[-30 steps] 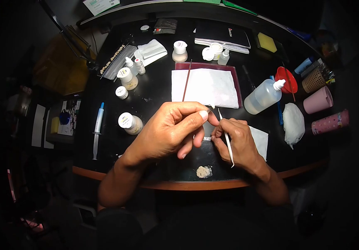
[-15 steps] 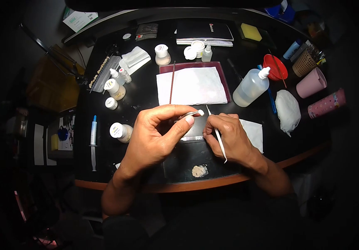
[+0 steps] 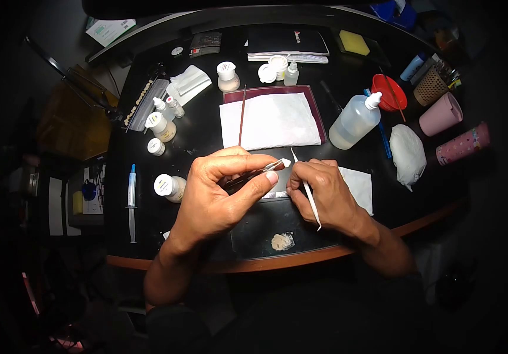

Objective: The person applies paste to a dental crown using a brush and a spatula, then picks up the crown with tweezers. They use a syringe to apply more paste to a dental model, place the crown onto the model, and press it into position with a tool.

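Note:
My left hand point(image 3: 221, 192) grips thin metal tweezers point(image 3: 254, 172), and a tiny pale piece point(image 3: 285, 162) is clamped at their tip. My right hand point(image 3: 324, 194) holds a slim white instrument point(image 3: 308, 194) like a pen, its point up beside that piece. Both hands hover over a dark mixing slab point(image 3: 265, 221) with a beige dab of paste point(image 3: 281, 241) near the table's front edge.
A white tissue on a maroon tray point(image 3: 268, 120) lies behind the hands with a brush point(image 3: 242, 115) on it. Around them are small jars point(image 3: 168, 186), a syringe point(image 3: 131, 200), a squeeze bottle point(image 3: 355, 121), a red dish point(image 3: 388, 93), pink cups point(image 3: 441, 115) and a white cloth point(image 3: 408, 154).
The view has shifted slightly. My left fingers have opened off the tip, so the tweezers and the pale piece show more. My right hand has barely moved.

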Demonstrator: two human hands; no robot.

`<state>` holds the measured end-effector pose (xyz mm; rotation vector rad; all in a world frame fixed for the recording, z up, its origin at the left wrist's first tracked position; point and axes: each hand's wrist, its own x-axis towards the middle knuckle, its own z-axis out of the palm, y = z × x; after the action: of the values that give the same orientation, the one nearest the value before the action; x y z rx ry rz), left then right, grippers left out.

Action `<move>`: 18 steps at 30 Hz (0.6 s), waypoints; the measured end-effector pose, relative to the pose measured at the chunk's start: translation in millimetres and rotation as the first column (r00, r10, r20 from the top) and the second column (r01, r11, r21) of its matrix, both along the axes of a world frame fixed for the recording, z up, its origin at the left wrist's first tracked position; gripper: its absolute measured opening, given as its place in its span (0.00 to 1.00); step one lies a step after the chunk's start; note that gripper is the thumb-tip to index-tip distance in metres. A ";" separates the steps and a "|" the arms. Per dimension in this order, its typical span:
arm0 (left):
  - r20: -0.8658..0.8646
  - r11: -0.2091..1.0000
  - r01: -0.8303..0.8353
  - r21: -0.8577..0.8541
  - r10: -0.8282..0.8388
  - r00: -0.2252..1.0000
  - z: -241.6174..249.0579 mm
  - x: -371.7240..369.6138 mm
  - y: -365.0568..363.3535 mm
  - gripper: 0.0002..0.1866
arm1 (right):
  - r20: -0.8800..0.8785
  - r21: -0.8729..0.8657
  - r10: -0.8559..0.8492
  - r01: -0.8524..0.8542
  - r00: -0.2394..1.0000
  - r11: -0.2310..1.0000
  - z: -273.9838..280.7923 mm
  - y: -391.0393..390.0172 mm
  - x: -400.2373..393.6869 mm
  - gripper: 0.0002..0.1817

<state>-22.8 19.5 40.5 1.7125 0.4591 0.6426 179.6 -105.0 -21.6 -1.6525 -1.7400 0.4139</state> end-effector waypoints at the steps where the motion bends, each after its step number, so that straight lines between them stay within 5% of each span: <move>1: -0.020 1.000 0.008 -0.002 -0.008 1.000 0.7 -0.9 0.5 0.11 | 0.001 -0.001 0.001 -0.001 1.000 1.000 0.3 0.0 -0.1 0.09; 18: -0.023 0.997 0.004 -0.077 -0.005 1.000 3.7 1.3 -4.1 0.12 | -0.004 0.021 -0.010 0.010 1.000 1.000 4.1 0.4 -2.0 0.08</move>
<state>-21.5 15.4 44.2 1.6492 0.4904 0.5950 177.6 -104.5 -17.5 -1.6441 -1.7271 0.3920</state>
